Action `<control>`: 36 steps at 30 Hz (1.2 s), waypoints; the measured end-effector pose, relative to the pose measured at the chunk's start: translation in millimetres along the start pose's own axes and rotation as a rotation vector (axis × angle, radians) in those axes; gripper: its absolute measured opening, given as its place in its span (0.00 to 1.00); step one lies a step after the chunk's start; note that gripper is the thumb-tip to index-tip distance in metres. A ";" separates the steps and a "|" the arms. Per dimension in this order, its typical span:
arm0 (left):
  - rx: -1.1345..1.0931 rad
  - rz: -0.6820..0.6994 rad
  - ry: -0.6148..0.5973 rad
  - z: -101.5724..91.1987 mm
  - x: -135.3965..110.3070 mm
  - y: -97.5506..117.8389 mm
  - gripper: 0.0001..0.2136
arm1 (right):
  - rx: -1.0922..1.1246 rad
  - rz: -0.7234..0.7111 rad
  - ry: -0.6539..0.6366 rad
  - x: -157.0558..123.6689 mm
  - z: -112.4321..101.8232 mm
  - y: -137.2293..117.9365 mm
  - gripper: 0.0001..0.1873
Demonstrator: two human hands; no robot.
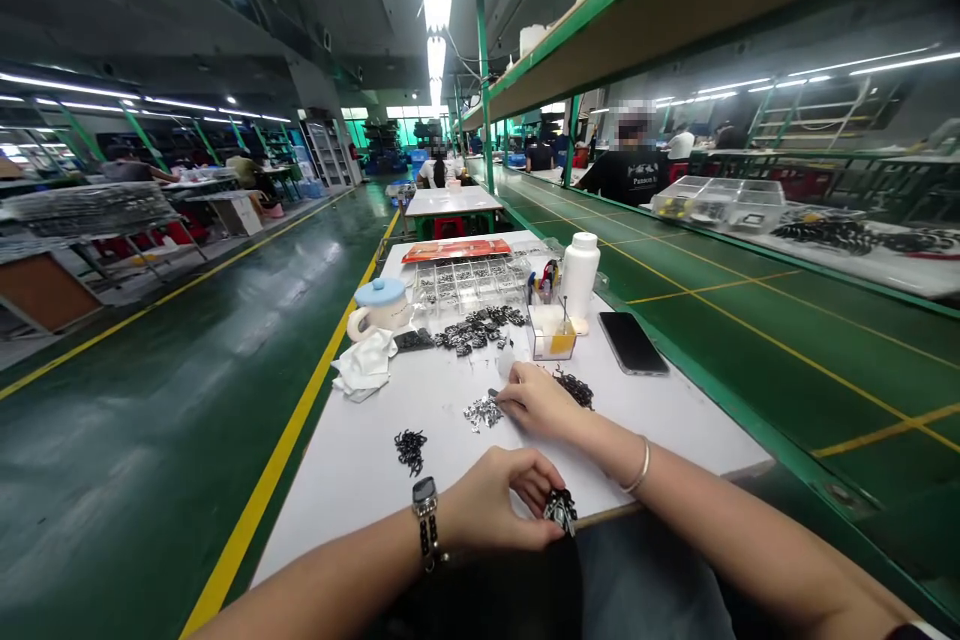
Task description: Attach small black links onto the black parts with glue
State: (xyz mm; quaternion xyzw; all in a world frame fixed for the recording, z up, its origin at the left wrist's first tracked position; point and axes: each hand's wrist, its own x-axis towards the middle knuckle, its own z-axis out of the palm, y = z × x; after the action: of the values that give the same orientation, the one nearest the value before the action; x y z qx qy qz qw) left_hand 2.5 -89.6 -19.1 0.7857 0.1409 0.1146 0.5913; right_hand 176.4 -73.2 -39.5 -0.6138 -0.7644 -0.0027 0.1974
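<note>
My left hand (499, 500), with a watch and beaded bracelet at the wrist, is closed on a small black-and-silver part (560, 512) at the table's front edge. The part has several dark prongs; its exact kind is unclear. Farther forward, my right hand (541, 398) reaches to a pile of small silver pieces (482, 412), fingertips pinched together at its right side. Whatever sits between those fingertips is too small to name. Behind my right hand lies a heap of black curved pieces (576, 390). Another little black heap (410, 450) rests left of the silver pile.
Toward the back of the white table (315, 510) are a larger heap of black parts (480, 328), a compartment tray (465, 282), a blue-lidded mug (381, 298) and a white cloth (365, 365). A clear box (551, 345), white bottle (580, 275) and phone (632, 342) stand at right.
</note>
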 end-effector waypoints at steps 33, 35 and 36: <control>-0.042 -0.023 -0.043 -5.4 -0.7 -3.0 0.17 | -0.114 -0.091 -0.084 -8.9 4.8 -6.5 0.13; -0.045 -0.028 -0.041 -5.3 -0.7 -2.4 0.17 | -0.114 -0.083 -0.087 -8.0 4.3 -6.2 0.13; -0.046 -0.030 -0.040 -5.3 -0.7 -2.2 0.17 | -0.113 -0.080 -0.088 -7.6 3.9 -6.3 0.13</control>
State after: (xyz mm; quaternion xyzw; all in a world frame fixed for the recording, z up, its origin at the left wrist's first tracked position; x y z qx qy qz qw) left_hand -0.1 -84.6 -19.8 0.7717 0.1384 0.0931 0.6137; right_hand 170.5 -81.0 -43.9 -0.5926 -0.7948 -0.0268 0.1283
